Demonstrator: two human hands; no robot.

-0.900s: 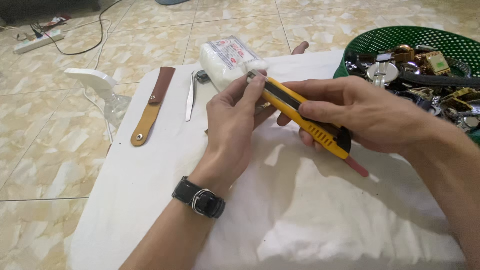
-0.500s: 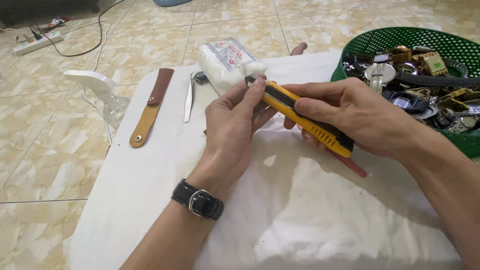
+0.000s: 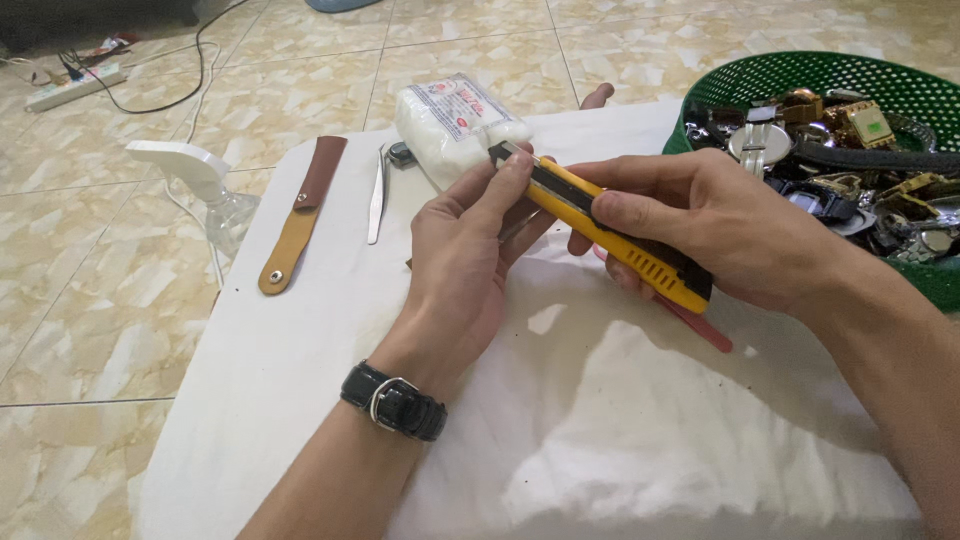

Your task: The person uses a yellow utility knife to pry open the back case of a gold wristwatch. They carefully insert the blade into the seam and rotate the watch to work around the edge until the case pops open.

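Note:
My right hand (image 3: 730,235) grips a yellow and black utility knife (image 3: 610,235) by its body, thumb on top. Its front end points left, up to my left hand (image 3: 465,255), whose fingertips pinch the knife's tip; what sits between those fingers is hidden. A black watch (image 3: 393,402) is on my left wrist. A thin pink stick (image 3: 700,325) pokes out below my right hand. Both hands hover over a white cloth (image 3: 600,430) that covers a low table.
A white packet of cotton (image 3: 450,125), metal tweezers (image 3: 377,195) and a brown leather strap (image 3: 297,215) lie at the cloth's far left. A green mesh basket (image 3: 760,75) full of watches stands at the right. A clear spray bottle (image 3: 215,195) and a power strip (image 3: 75,88) are on the tiled floor.
Both hands and the knife have stayed together with only a slight shift; the grip looks the same.

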